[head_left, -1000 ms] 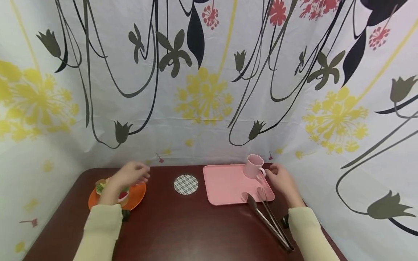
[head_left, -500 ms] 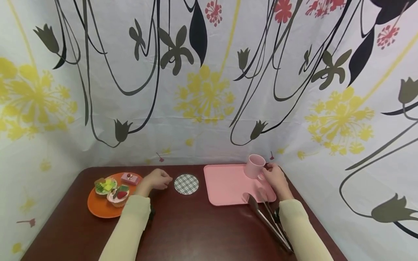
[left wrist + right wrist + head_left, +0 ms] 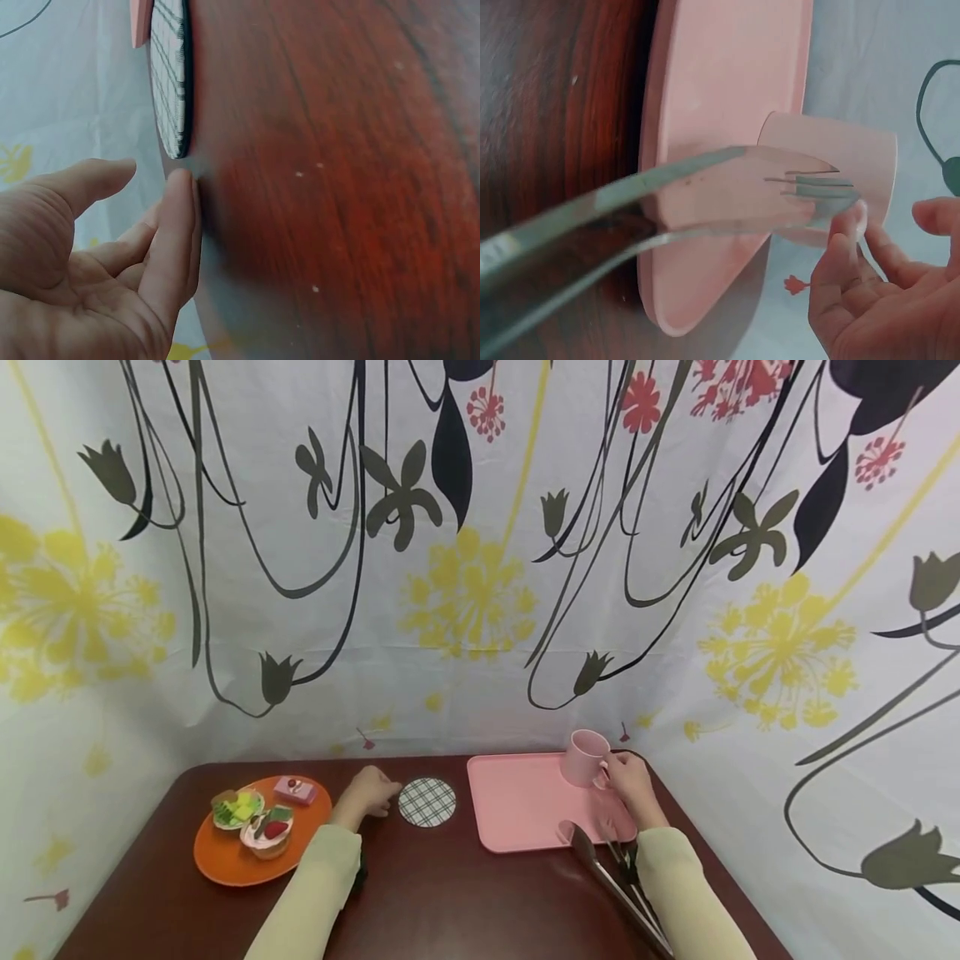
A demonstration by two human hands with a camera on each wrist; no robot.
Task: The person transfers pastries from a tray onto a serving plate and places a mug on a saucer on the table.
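Close to the left edge of the round plaid coaster [image 3: 427, 802], my left hand [image 3: 367, 795] hovers just over the table. In the left wrist view its thumb and fingers are apart, with a small gap between the fingertips [image 3: 180, 180] and the coaster [image 3: 169, 75]. My right hand [image 3: 632, 781] is at the handle [image 3: 862, 220] of a pink mug [image 3: 585, 760]. The fingers touch the handle, while the thumb stands away from it in the right wrist view. The mug is upright at the back right corner of a pink tray [image 3: 517, 802].
Metal tongs [image 3: 600, 868] lie with their tips over the tray's front right edge, near my right forearm. At the left, an orange plate [image 3: 232, 864] carries a cupcake [image 3: 266, 835], a pink cake slice [image 3: 295, 790] and a salad cup [image 3: 237, 808]. A patterned cloth [image 3: 405, 710] hangs behind the table.
My left hand has moved right, from above the orange plate to beside the coaster. My right hand has moved left, from beside the mug onto its handle. The mug has not visibly moved.
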